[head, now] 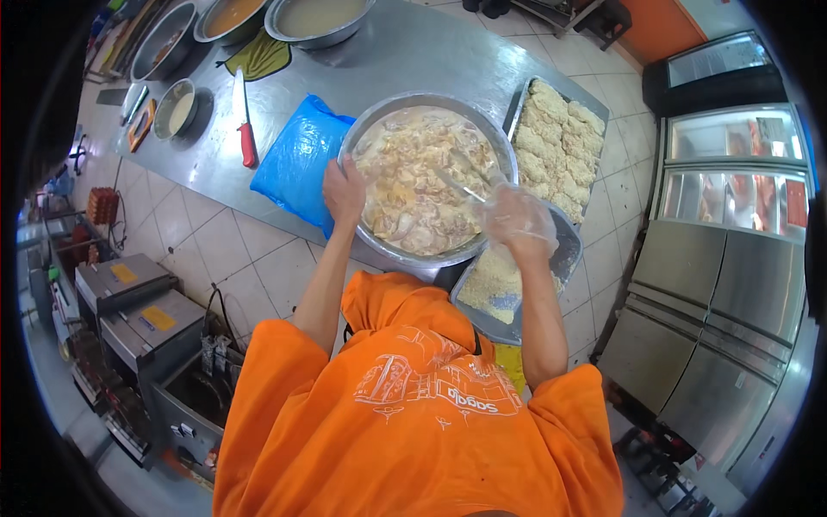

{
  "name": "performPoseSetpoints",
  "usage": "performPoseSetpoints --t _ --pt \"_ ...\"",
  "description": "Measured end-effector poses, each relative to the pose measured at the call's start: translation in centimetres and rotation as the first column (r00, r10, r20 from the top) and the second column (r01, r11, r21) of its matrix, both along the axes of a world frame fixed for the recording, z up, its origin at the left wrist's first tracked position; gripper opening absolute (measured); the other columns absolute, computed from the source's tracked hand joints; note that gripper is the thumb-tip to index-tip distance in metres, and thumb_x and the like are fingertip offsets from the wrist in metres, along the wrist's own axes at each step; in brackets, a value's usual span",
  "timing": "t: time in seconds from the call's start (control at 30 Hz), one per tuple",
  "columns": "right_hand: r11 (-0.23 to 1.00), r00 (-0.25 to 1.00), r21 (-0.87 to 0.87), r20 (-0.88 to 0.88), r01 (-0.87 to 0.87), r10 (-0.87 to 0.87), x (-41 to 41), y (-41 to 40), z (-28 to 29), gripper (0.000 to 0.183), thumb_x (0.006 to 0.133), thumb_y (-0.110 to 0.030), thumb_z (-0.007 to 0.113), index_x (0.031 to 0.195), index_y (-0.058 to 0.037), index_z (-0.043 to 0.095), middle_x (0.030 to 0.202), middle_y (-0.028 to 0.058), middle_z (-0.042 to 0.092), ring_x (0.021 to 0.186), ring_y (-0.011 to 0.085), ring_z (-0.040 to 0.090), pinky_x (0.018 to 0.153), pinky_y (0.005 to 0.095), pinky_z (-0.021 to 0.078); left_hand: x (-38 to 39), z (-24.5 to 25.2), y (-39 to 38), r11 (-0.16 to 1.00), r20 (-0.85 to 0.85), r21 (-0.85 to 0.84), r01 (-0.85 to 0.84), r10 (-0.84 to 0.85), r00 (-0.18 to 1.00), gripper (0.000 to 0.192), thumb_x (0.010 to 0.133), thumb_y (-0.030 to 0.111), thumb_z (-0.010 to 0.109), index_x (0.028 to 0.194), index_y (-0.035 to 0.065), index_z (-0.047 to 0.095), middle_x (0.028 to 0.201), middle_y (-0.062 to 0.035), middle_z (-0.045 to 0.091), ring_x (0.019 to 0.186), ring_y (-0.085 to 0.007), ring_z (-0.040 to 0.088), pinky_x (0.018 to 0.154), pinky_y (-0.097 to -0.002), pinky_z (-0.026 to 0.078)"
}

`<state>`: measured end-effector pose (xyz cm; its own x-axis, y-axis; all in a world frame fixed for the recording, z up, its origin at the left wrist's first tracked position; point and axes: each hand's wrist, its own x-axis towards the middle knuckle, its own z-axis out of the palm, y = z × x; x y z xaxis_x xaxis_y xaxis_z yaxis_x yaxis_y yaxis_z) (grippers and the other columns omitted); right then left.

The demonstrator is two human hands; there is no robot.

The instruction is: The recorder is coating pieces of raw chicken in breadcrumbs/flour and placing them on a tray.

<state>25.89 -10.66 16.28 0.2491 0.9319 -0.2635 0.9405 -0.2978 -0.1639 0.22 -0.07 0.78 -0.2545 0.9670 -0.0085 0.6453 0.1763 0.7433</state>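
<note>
A large round metal bowl point(431, 260) stands at the front edge of the steel table, full of raw meat pieces in a pale, yellowish wet batter point(420, 187). My bare left hand point(344, 190) grips the bowl's left rim, thumb over the edge, beside a blue plastic bag point(302, 161). In a clear plastic glove, my right hand point(518, 218) holds a metal utensil point(470, 192) at the bowl's right side; its far end lies in the batter and its exact kind cannot be told. Beneath my right forearm, a grey tub point(561, 249) holds pale crumbs point(491, 281).
A tray of crumb-coated pieces point(559, 148) lies right of the bowl. Leftward are a red-handled knife point(245, 132), a small batter bowl point(176, 110), a peeler-like orange-framed tool point(142, 126), a green cloth point(260, 57) and several large basins point(316, 22). Fryers point(155, 323) stand left, a steel refrigerator point(717, 310) right.
</note>
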Motion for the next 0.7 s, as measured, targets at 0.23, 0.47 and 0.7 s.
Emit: performPoseSetpoints --t 0.23,0.47,0.7 --pt "0.995 0.999 -0.102 -0.032 0.010 -0.013 -1.4 -0.1 -1.9 0.042 0.093 -0.040 0.055 0.110 -0.0040 0.068 0.102 0.0207 0.069 0.101 0.0349 0.065 0.090 0.0430 0.0494 0.3 0.2 0.0 1.000 -0.002 0.011 -0.021 0.021 1.000 0.047 0.100 0.039 0.044 0.102 -0.0054 0.060 0.098 -0.0293 0.064 0.094 -0.0467 0.059 0.083 -0.0517 0.043" --pt "0.988 0.933 -0.068 -0.326 0.140 -0.155 4.6 -3.4 -2.7 0.042 0.089 -0.034 0.065 0.122 -0.0084 0.066 0.103 0.0214 0.069 0.094 0.0306 0.067 0.087 0.0389 0.0495 0.2 0.6 0.0 1.000 0.012 -0.012 0.010 -0.010 1.000 0.044 0.099 0.037 0.045 0.101 -0.0043 0.058 0.100 -0.0269 0.062 0.097 -0.0463 0.058 0.084 -0.0535 0.043" --pt "0.993 0.958 -0.039 -0.265 0.108 -0.114 6.0 -4.2 1.6 0.042 0.088 -0.039 0.064 0.122 -0.0146 0.067 0.105 0.0192 0.069 0.101 0.0347 0.066 0.089 0.0427 0.0492 0.3 0.2 0.1 1.000 0.000 -0.010 -0.002 0.002 1.000 0.044 0.099 0.038 0.045 0.104 -0.0039 0.059 0.101 -0.0263 0.062 0.097 -0.0460 0.058 0.084 -0.0531 0.043"
